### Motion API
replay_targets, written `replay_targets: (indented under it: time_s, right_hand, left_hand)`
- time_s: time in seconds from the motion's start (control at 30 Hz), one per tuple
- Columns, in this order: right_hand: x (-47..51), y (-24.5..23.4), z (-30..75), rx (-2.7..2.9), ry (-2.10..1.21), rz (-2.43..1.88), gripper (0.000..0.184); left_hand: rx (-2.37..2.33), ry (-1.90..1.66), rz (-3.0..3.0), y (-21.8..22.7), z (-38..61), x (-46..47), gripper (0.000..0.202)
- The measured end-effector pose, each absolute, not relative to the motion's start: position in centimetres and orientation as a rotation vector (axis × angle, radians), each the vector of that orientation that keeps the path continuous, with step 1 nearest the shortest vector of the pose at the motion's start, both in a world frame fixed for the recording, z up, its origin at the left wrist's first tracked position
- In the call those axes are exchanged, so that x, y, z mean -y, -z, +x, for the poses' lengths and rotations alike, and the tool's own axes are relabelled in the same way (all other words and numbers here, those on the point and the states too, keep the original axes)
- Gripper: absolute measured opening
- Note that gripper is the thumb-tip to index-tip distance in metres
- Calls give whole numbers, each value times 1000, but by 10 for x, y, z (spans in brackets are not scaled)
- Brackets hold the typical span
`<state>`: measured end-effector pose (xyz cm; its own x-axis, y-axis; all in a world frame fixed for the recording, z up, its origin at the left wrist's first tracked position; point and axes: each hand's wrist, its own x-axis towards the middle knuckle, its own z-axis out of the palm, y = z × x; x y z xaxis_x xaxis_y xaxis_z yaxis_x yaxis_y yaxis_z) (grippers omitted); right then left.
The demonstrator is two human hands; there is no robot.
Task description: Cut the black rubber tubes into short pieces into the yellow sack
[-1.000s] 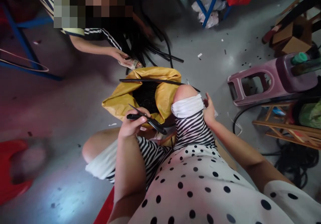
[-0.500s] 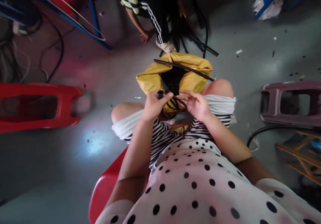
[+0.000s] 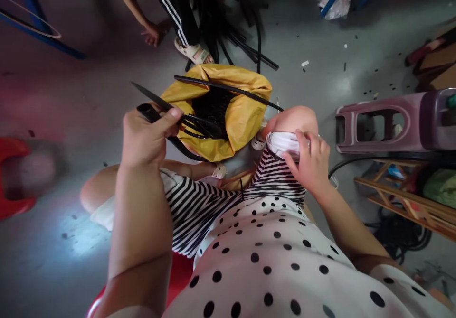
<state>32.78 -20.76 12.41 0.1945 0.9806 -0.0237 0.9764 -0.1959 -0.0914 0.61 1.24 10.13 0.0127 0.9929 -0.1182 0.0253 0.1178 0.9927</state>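
Observation:
My left hand (image 3: pixel 146 133) is raised at the left of the yellow bag and closed around black tubing (image 3: pixel 149 113); one round end sticks out by the thumb. A dark, pointed, blade-like piece (image 3: pixel 151 95) juts up and left from the same grip; I cannot tell whether it is a knife or a strip. Thin black loops (image 3: pixel 195 126) trail from the fingers over the bag. My right hand (image 3: pixel 309 161) lies with fingers apart on the rolled white cuff (image 3: pixel 281 143) at my right knee. The yellow bag (image 3: pixel 245 123) gapes between my legs, dark strands inside.
A long black tube (image 3: pixel 228 88) lies across the bag's rim. Beyond it are a co-worker's hand (image 3: pixel 153 34), a sandalled foot (image 3: pixel 192 52) and black tubes (image 3: pixel 245 47) on the floor. A purple stool (image 3: pixel 384 100) and wooden frame (image 3: pixel 399 187) stand right; a red stool (image 3: pixel 16 206), left.
My hands have parted: the left has moved left and up with the black tubing, and the right has gone to my right knee. The view has shifted to the right.

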Motion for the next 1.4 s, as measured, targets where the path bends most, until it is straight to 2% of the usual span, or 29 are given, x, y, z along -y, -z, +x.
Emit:
replay_targets:
  time_s: [0.07,0.17,0.23,0.37,0.47,0.53,0.67,0.77,0.87,1.0,1.17,1.27,1.4]
  right_hand:
    - [219,-132,332,2045,-146,-2421,62]
    - [206,-143,334,2215,-254,-2348,43]
    - [172,-145,332,2248,-407,-2213,37]
    - [65,-121,304,1979,-1074,-1736,26]
    - [5,-94,268,1763,-1639,-1345,43]
    - [-10,-80,249,1492,-1875,-1150,53]
    - [-5,-68,235,1010,-2046,-1034,48]
    - [4,-65,227,1019,-2183,-974,45]
    - [7,-62,213,1123,-2201,-937,50]
    - [-4,-64,205,980,-2007,-1029,53]
    - [-20,-74,215,996,-1777,-1076,65]
    - [-21,-73,215,1141,-1625,-1191,54]
    - [-30,-67,224,1189,-1439,-1290,41]
  left_hand:
    - [-1254,-1107,1082,-91,7,-19,69]
    - [-1237,-1077,981,-76,16,-24,79]
    - [-1187,-1032,971,-69,27,-24,79]
    - [-1056,-887,1005,-61,47,-20,74]
    - [-1032,-860,985,-59,49,-17,71]
    - [-1067,-882,959,-60,42,-15,69]
    - [-1200,-924,962,-67,26,-13,63]
    - [-1249,-902,1013,-68,23,-10,65]
    - [-1275,-875,1103,-67,21,-8,68]
    - [-1409,-856,1358,-75,7,-12,59]
    - [-1566,-558,1763,-81,2,-20,52]
    - [-1512,-449,1898,-72,12,-24,50]
    - [-1368,-501,1915,-60,13,-33,46]
